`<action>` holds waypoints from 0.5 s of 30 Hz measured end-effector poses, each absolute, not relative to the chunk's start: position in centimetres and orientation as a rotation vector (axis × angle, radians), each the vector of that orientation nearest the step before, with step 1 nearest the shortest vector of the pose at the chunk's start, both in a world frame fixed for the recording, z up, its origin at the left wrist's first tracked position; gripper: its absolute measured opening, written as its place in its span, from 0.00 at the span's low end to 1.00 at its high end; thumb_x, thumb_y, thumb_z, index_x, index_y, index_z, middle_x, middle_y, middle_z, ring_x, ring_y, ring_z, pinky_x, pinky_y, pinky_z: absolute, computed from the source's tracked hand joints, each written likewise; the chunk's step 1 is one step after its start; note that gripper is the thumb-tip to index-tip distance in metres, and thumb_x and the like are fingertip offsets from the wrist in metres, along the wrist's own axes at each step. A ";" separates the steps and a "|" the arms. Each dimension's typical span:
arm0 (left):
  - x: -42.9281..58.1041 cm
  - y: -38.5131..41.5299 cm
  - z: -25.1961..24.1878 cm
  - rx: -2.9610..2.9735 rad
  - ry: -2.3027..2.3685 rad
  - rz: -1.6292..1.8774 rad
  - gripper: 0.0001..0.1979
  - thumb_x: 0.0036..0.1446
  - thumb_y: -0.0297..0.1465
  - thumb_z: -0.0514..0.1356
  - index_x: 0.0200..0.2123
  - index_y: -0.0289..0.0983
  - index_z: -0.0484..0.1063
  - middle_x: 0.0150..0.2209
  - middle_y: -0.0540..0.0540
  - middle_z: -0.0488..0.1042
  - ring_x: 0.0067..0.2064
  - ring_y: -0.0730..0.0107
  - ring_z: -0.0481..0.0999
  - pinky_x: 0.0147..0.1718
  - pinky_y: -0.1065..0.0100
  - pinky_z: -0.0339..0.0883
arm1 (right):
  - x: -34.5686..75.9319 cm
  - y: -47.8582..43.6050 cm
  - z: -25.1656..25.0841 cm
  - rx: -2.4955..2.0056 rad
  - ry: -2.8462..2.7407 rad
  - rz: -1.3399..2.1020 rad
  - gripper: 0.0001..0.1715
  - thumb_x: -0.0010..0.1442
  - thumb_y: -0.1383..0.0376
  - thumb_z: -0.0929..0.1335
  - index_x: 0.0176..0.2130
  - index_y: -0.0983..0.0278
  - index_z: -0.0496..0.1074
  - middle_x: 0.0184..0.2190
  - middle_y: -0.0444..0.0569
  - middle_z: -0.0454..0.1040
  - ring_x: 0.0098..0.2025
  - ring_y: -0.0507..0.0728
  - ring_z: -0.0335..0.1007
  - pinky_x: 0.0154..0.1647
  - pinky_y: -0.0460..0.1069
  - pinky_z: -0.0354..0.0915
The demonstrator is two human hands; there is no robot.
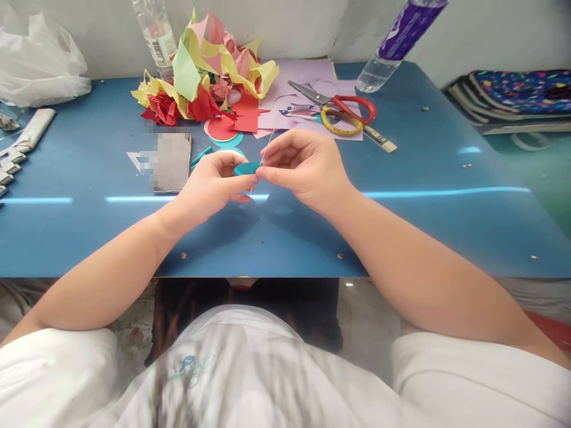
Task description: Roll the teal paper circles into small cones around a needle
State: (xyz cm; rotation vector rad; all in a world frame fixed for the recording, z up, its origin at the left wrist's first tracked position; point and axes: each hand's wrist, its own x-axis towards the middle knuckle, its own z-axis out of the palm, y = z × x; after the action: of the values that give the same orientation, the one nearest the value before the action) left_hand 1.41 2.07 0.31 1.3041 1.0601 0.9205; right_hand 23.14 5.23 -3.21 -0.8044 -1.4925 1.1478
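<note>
My left hand point(213, 185) and my right hand point(303, 166) meet over the middle of the blue table point(446, 196). Both pinch a small folded teal paper piece point(246, 168) between their fingertips. A thin pale thread point(266, 148) runs up from the pinch of my right hand. Something red shows just under my left fingers; I cannot make out what it is. Red and teal paper circles point(223, 132) lie on the table just beyond my hands.
A heap of yellow, green, red and pink paper scraps point(205, 71) lies at the back. Scissors point(339, 107) rest on lilac paper point(307, 77) beside a ruler point(379, 138). A phone point(172, 161), two plastic bottles point(156, 35) point(397, 41), a white bag point(40, 65) and a patterned bag point(517, 95) surround them.
</note>
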 end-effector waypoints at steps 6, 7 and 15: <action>1.2 2.3 0.1 1.262 1.071 0.875 0.15 0.53 0.30 0.81 0.39 0.39 0.82 0.37 0.48 0.82 0.43 0.62 0.85 0.44 0.61 0.87 | 23.1 4.7 -3.1 -0.864 -1.547 1.077 0.18 0.52 0.62 0.88 0.40 0.55 0.85 0.35 0.44 0.87 0.40 0.61 0.86 0.47 0.59 0.85; 1.2 2.3 0.1 1.258 1.070 0.868 0.15 0.52 0.30 0.82 0.39 0.39 0.82 0.37 0.48 0.82 0.43 0.62 0.85 0.44 0.61 0.87 | 23.1 4.7 -3.1 -0.858 -1.552 1.070 0.18 0.52 0.63 0.88 0.40 0.55 0.85 0.35 0.44 0.87 0.40 0.61 0.86 0.48 0.60 0.85; 1.0 2.3 0.2 1.296 1.093 0.867 0.13 0.55 0.34 0.80 0.36 0.39 0.81 0.37 0.48 0.82 0.44 0.62 0.84 0.46 0.61 0.85 | 23.3 4.8 -2.8 -0.805 -1.593 1.047 0.20 0.53 0.64 0.89 0.40 0.55 0.84 0.37 0.45 0.87 0.41 0.60 0.84 0.45 0.58 0.84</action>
State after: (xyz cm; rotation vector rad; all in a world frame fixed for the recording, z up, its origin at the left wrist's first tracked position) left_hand 1.02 2.28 0.17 1.2964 1.0930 0.8675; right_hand 23.33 4.77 -2.84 -0.8053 -1.5929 1.0472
